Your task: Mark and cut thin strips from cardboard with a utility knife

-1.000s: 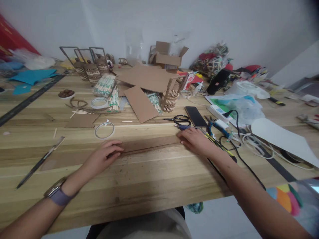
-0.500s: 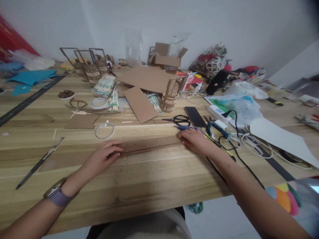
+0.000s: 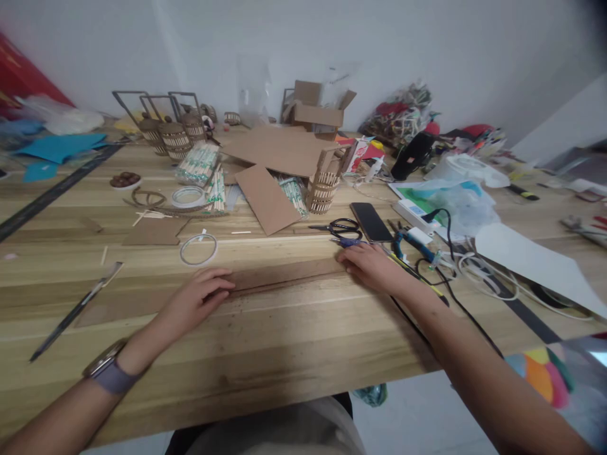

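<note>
A long brown cardboard strip (image 3: 289, 273) lies across the table in front of me, with a dark line along its near edge. At its left end, my left hand (image 3: 199, 294) grips it, thumb on the near side and fingers bent over the top. My right hand (image 3: 365, 264) holds the opposite end with curled fingers; the fingertips partly hide that end. Another flat cardboard piece (image 3: 123, 306) reaches under or behind my left forearm. Dark crumbs are scattered on the wood just below the strip.
Beyond my right hand are black-handled scissors (image 3: 345, 227), a phone (image 3: 372, 221), blue-handled pliers (image 3: 417, 246) and cables. A tape roll (image 3: 198, 263) lies past my left hand, a pen (image 3: 71, 319) further left. Small stick baskets (image 3: 175, 142), a stick-covered bucket (image 3: 324, 193) and cardboard sheets (image 3: 284, 148) stand behind.
</note>
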The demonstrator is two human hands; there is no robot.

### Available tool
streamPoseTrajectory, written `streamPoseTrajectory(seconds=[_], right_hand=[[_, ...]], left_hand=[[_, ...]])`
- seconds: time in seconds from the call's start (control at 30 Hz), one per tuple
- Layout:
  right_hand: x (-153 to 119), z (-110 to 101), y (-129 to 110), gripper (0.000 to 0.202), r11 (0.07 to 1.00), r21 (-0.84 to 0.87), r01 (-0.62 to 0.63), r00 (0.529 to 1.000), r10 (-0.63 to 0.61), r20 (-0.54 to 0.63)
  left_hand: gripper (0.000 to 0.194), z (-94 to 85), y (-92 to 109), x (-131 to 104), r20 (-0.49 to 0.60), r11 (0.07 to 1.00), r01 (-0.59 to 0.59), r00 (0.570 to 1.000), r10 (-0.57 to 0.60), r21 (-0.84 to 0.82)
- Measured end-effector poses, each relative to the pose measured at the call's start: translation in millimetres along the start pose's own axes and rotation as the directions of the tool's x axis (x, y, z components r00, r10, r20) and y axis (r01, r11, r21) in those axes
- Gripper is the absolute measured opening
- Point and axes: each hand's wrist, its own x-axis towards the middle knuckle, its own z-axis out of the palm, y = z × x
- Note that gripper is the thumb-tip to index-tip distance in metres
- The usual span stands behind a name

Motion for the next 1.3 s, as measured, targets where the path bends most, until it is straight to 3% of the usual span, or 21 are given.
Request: streamPoseTrajectory(seconds=[0.37, 0.77, 1.03, 1.3], right_hand=[[2, -6, 0, 0.028, 1.0, -0.016, 0.002, 0.998, -0.002, 0.059], [2, 1, 7, 0.026, 0.997, -0.003, 0.074, 0.997, -0.074, -0.02], [4, 5, 13, 0.028, 0.986, 0.094, 0.137, 0.991, -0.137, -0.011], [4, 4, 8, 0.03, 0.989, 0.052, 0.14, 0.99, -0.139, -0.029]], left_hand=[[0.03, -1.1, 0, 1, 0.037, 1.0, 0.029, 0.999, -0.028, -0.006], [0.03, -0.8, 2, 2, 0.037, 0.998, 0.05, 0.998, -0.049, -0.039], [0.03, 1.2, 1, 2, 0.006, 1.0, 0.009, 1.0, -0.009, -0.024], [0.029, -0.6, 9, 1, 0.019, 0.995, -0.072, 0.997, 0.071, 0.07]])
